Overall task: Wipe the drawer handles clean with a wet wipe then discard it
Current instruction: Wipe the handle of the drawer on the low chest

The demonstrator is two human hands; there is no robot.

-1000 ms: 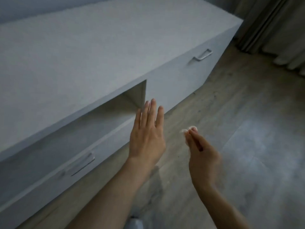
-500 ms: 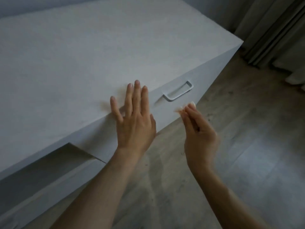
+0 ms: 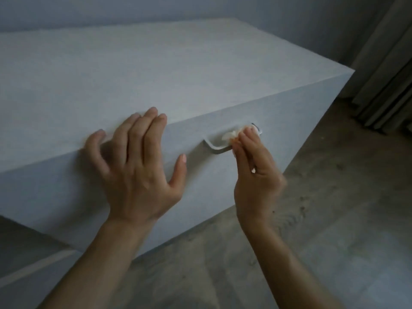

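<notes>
**One wipe, one handle, two hands at the cabinet front**

Nearest the camera, two bare forearms rise from the lower edge of the view. At lower left, beside the left forearm, lies a shadowed recess (image 3: 24, 239) in the furniture with one pale front edge (image 3: 33, 272) below it.

There are two hands. The left hand (image 3: 138, 172) is spread, its fingers straight and relaxed. The fingers lie over the front edge of the cabinet top and the thumb juts to the right in front of the drawer front (image 3: 207, 190). It holds nothing. The right hand (image 3: 256, 175) stands just to its right, raised from the wrist. Its fingertips (image 3: 244, 136) are drawn together in a pinch on the wet wipe (image 3: 229, 136).

One wipe shows. It is a small, crumpled, whitish wad, mostly hidden by the fingers, with only a bunched end sticking out to the left. It sits against the drawer handle (image 3: 214, 148), touching the bar toward its right half.

One handle is in view. It is a pale, slim bar with bent ends, fixed high on the drawer front just under the top edge. Its left end and middle are bare, while its right end shows only as a thin corner past the fingertips.

Beyond the hands spreads the single cabinet (image 3: 156, 70), with a broad, flat, pale grey top of faint grain. To the right runs the wooden floor (image 3: 338, 219), grey-brown with dark flecks. Farther right hangs one curtain (image 3: 388, 70) in long folds down to the floor. Behind everything is a plain grey wall (image 3: 256, 10). The light is dim and the hands are slightly blurred.
</notes>
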